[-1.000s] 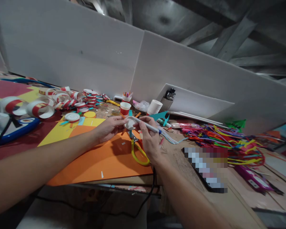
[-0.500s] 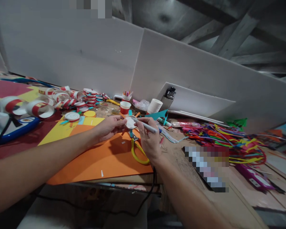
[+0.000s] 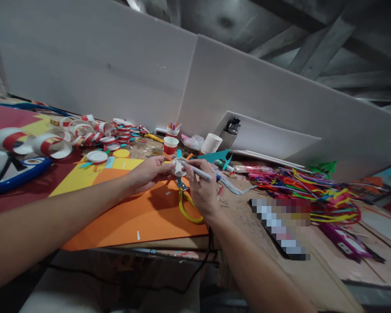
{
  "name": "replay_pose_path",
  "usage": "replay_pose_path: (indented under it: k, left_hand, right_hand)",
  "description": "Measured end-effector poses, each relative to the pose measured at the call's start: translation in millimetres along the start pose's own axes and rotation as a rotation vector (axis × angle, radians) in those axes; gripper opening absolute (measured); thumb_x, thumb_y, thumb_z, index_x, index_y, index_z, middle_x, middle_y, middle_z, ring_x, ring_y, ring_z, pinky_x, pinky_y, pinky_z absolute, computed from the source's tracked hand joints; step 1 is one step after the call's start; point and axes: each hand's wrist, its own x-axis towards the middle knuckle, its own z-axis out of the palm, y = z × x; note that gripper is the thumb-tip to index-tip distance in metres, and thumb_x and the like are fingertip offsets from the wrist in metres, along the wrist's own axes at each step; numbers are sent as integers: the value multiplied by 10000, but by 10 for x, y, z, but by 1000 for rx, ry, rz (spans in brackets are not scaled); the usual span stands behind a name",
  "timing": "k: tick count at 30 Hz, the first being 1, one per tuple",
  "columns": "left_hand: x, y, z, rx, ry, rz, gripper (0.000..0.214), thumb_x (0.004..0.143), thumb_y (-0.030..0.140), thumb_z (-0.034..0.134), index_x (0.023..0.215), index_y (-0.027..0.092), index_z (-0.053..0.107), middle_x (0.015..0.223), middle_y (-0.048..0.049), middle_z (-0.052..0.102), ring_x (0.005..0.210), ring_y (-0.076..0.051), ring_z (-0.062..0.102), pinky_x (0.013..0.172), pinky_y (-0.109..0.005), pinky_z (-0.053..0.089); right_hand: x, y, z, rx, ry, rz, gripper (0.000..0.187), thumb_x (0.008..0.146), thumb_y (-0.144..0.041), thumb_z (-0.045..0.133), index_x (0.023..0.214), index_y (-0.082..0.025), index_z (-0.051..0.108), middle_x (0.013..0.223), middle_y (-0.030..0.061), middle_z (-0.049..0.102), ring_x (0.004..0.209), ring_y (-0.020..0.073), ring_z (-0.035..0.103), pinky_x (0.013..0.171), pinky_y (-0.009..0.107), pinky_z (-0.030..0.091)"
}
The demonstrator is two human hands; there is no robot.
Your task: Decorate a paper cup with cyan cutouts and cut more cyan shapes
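Pinching disc (image 3: 179, 168) with left fingers (image 3: 164, 167), pen (image 3: 201, 173) with right fingers (image 3: 200, 164), cup (image 3: 172, 132) of sticks (image 3: 173, 126) beyond

Dim, cool light covers the counter (image 3: 237, 243), sinking to near-black below its front edge and into deep gloom among the rafters (image 3: 326, 48), with one small bright streak above the white panels (image 3: 133, 65) along its back edge. A soft shadow darkens the orange sheet (image 3: 124, 221) beneath the fingers (image 3: 161, 167), where fine detail on the white disc (image 3: 178, 169) washes out. Wide-angle stretch and softness affect the counter's left and right ends, and coarse mosaic squares cover a dark slab (image 3: 280, 230) towards its right front.
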Motion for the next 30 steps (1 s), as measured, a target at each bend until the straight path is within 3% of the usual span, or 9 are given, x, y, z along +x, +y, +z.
replay_pose_path:
  k: [30]
  left_hand:
    - [-20, -7, 12, 6, -44, -5, 241, 776, 278, 719, 940, 105, 683, 967, -106, 706, 847, -152, 656, 849, -290, 502]
  right_hand:
    - [-23, 51, 10, 33, -45, 3, 139, 907, -319, 543, 929, -189, 589, 864, 30, 640, 792, 151, 599, 711, 288, 478]
